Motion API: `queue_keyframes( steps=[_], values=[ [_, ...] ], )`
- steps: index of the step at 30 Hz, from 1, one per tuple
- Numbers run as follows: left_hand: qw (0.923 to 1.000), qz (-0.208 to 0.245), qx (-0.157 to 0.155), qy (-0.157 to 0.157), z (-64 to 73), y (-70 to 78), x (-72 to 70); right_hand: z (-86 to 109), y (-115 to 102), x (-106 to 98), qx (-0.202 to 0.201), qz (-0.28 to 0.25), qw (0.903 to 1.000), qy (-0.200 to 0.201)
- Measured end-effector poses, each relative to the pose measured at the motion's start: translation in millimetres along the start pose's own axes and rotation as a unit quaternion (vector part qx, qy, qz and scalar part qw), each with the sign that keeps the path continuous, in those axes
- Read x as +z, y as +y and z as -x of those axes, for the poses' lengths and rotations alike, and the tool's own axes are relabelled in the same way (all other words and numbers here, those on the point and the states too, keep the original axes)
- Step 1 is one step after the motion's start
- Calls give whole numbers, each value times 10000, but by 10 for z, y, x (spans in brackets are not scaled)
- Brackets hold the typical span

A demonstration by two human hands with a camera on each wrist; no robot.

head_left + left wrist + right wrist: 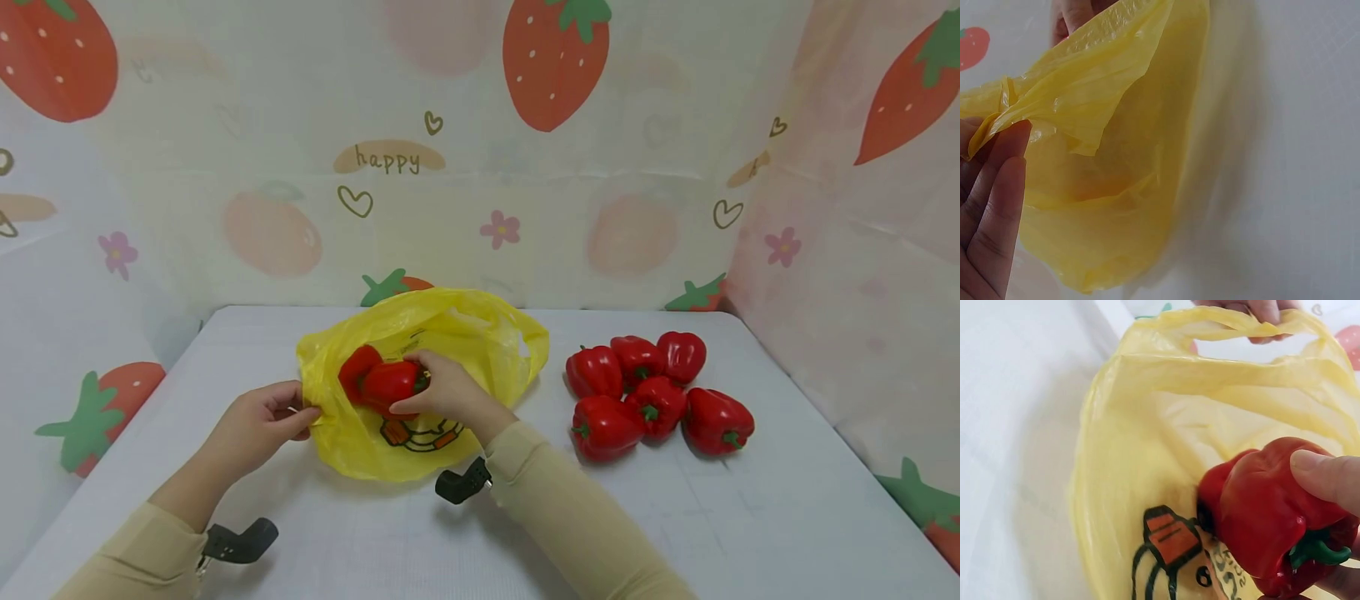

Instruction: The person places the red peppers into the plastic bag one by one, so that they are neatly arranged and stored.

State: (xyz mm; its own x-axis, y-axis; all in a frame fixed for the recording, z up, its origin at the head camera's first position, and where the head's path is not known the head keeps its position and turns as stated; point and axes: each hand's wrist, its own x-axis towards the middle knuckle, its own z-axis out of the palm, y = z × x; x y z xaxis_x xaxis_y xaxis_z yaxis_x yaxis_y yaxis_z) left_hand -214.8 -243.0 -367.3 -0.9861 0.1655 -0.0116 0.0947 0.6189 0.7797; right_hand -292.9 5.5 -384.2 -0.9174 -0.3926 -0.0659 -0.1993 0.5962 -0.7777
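Note:
A yellow plastic bag (420,462) lies on the table with its mouth spread wide. My left hand (258,425) pinches the bag's left edge, at a handle loop, between thumb and fingers. With my right hand (442,387) I grip a red bell pepper (386,383) over the bag's inside, thumb on one side and fingers on the other. Its green stem points toward my palm in the right wrist view. Another red bell pepper (354,375) shows just behind it within the bag, partly hidden. Printed drawing and lettering mark the bag's inner face.
To the right of the bag, several red bell peppers (648,408) sit close together on the white table (787,517). A fabric backdrop (465,208) with strawberry prints stands behind the table and along both sides. Dark wrist camera mounts (240,542) stick out from both sleeves.

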Motion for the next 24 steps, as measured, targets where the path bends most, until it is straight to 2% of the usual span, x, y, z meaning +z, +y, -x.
queue_keyframes(
  steps=[9, 24],
  values=[
    [9999, -84, -92, -22, -37, 22, 29, -72, -92, 152, 95, -92, 9996, 230],
    [9999, -150, 8, 46, 7, 15, -16, -206, -169, 356, 400, -294, 9987, 102]
  ],
)
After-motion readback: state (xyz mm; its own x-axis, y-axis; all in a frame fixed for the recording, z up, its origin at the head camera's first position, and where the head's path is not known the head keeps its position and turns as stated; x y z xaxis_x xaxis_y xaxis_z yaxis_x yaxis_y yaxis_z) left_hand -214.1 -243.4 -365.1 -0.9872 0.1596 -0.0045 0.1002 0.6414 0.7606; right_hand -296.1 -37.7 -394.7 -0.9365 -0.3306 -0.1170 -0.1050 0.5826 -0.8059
